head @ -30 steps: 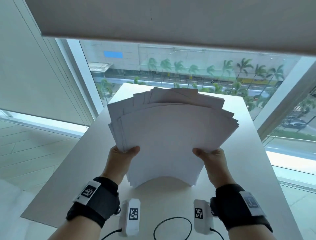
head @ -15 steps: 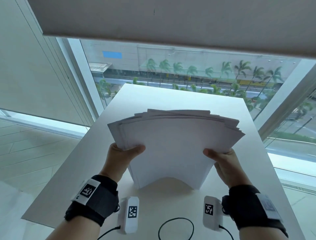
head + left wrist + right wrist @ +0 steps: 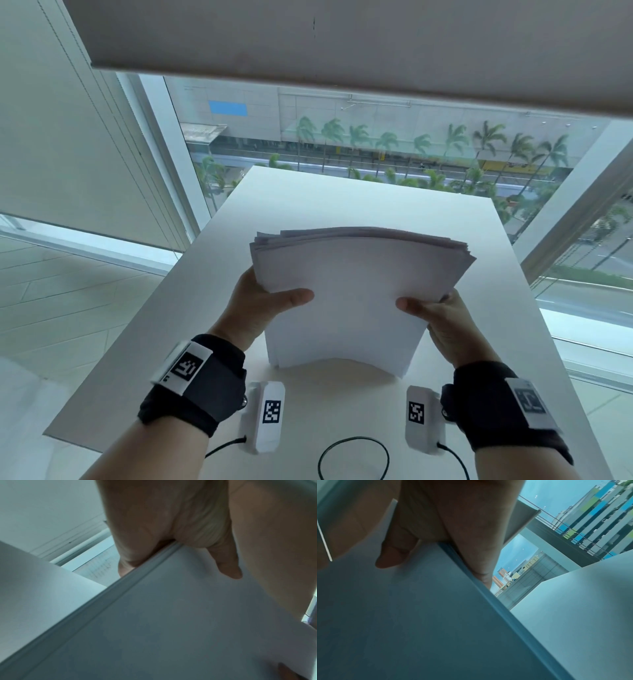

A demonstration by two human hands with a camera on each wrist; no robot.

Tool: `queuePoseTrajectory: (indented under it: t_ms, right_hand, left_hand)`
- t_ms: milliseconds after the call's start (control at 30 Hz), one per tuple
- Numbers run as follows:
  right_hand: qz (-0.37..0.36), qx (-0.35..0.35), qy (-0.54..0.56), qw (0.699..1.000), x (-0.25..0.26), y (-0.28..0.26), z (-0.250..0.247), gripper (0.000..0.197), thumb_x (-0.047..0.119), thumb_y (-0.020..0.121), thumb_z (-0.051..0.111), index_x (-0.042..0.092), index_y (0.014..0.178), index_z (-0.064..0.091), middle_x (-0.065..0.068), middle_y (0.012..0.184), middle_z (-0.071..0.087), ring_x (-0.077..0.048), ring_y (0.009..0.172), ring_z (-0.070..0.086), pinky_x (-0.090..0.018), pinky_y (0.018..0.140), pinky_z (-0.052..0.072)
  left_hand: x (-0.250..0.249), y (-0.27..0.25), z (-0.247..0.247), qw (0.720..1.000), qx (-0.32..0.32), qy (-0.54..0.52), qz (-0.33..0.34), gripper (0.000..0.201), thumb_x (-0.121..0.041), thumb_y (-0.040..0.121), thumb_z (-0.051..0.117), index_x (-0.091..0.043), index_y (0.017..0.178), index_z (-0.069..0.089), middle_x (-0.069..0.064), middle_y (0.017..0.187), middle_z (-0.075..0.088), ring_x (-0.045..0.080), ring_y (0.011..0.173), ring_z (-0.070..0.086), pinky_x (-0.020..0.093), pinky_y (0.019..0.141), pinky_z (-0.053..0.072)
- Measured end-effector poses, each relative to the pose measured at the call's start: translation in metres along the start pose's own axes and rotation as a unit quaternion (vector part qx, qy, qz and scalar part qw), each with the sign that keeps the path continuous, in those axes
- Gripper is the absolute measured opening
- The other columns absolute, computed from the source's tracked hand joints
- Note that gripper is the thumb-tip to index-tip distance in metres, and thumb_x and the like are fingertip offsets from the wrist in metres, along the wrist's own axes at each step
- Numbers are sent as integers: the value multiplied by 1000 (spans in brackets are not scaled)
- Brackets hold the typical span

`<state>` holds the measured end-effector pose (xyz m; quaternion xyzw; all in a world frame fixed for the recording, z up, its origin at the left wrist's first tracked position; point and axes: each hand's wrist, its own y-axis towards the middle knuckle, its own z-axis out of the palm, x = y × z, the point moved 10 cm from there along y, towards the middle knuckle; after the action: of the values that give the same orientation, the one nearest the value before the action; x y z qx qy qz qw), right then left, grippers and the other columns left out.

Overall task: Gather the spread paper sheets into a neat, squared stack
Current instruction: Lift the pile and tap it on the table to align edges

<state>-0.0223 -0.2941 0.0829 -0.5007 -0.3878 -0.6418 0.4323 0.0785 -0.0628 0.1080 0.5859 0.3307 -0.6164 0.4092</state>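
A thick stack of white paper sheets (image 3: pixel 352 294) stands on its near edge on the white table (image 3: pixel 342 198), bowed, its top leaning away from me. The top edges are slightly uneven. My left hand (image 3: pixel 267 305) grips the stack's left side, thumb across the front face, fingers behind. My right hand (image 3: pixel 435 315) grips the right side the same way. In the left wrist view the paper stack (image 3: pixel 171 615) fills the frame with the left hand (image 3: pixel 171 547) pinching its edge. The right wrist view shows the right hand (image 3: pixel 436 540) pinching the sheets (image 3: pixel 402 615).
A black cable loop (image 3: pixel 352 459) lies on the table's near edge between my wrists. The table stands against a large window (image 3: pixel 376 144), with a blind (image 3: pixel 342 41) lowered above. Floor drops away past the table's left edge.
The fanned sheets have slid down and together; the upper edges are now far more even. The stack has tilted away from me, and both hands have shifted a little higher on its sides.
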Motion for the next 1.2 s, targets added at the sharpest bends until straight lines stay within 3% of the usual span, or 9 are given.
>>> queuePoseTrajectory:
  t_ms: [100, 333, 467, 567, 633, 767, 900, 1067, 1200]
  right_hand:
    - [3, -19, 26, 999, 1, 1, -4, 35, 18, 48, 86, 14, 81, 75, 0, 83, 75, -16, 81, 68, -28, 75, 54]
    - [-30, -111, 3, 993, 10, 4, -8, 19, -5, 66, 72, 13, 74, 69, 6, 69, 72, -14, 69, 64, -34, 73, 49]
    - [-63, -89, 36, 993, 29, 5, -9, 20, 19, 50, 80, 18, 69, 74, 6, 70, 73, -9, 68, 66, -25, 67, 52]
    - [-74, -49, 43, 995, 35, 7, -8, 42, 39, 39, 88, 20, 75, 76, 7, 76, 75, -9, 74, 68, -22, 69, 53]
    - [-73, -40, 46, 995, 34, 6, -10, 47, 44, 39, 88, 21, 78, 76, 6, 80, 75, -10, 78, 68, -23, 72, 53]
    - [-71, -31, 50, 996, 33, 5, -12, 37, 33, 49, 85, 23, 83, 75, 6, 86, 75, -12, 86, 68, -28, 79, 52]
    - [-48, -26, 46, 997, 23, 6, -9, 25, 13, 66, 68, 20, 90, 73, 3, 92, 75, -15, 91, 67, -26, 79, 53]
    - [-31, -81, -9, 996, 13, 4, -10, 27, 6, 67, 72, 2, 93, 67, -1, 83, 73, -20, 83, 66, -30, 73, 51]
    - [-44, -100, -11, 994, 20, 1, -12, 13, 4, 74, 66, 10, 85, 69, 4, 78, 74, -15, 79, 66, -27, 72, 51]
  left_hand:
    - [1, 3, -5, 1000, -29, -10, 0, 50, -25, 40, 79, -15, 88, 70, -5, 79, 76, 12, 77, 69, 24, 71, 56]
    - [-3, 9, -1, 997, -73, 19, 8, 25, -5, 58, 78, -19, 76, 69, -15, 64, 73, 0, 63, 66, 16, 64, 54]
    - [-15, 11, -2, 995, -88, 14, 38, 22, 2, 65, 75, -17, 75, 69, -15, 62, 72, 1, 61, 65, 17, 62, 54]
    - [-24, 12, 0, 996, -69, 7, 61, 29, -13, 55, 80, -13, 82, 69, -12, 69, 74, 5, 69, 66, 19, 67, 54]
    - [-23, 12, -1, 996, -64, 4, 61, 36, -18, 53, 79, -14, 87, 68, -12, 73, 74, 4, 71, 67, 18, 67, 54]
    - [-19, 11, -6, 996, -54, -14, 65, 28, -12, 63, 71, -16, 90, 65, -14, 77, 75, 0, 74, 67, 14, 66, 51]
    - [-6, 13, 4, 999, -2, 11, 34, 43, -24, 54, 74, -19, 95, 64, -15, 83, 75, 1, 80, 68, 14, 70, 51]
    - [2, 19, -2, 998, -41, 47, 30, 27, 1, 72, 68, -20, 89, 64, -20, 72, 73, -6, 69, 65, 9, 64, 50]
    - [-3, 15, 1, 997, -52, 46, 38, 27, 5, 77, 63, -20, 86, 63, -22, 70, 73, -7, 66, 64, 8, 63, 49]
